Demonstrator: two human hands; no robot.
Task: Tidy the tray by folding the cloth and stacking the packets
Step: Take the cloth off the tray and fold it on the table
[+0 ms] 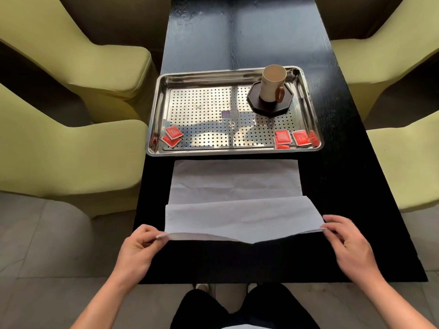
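Cloth (235, 186) | near corners pinched by left hand (136, 250), right hand (349, 245) | near edge lifted

A long black wooden table (261, 32) carries a perforated steel tray (234, 151) across its middle. In the tray's far right corner a beige mug (272, 85) stands on a dark octagonal coaster (269, 108). Two red square packets (173, 136) lie overlapping in the tray's near left corner, three more red packets (294, 138) in its near right corner (one leaning on the rim). Between tray and near table edge lies a white cloth (235, 181).
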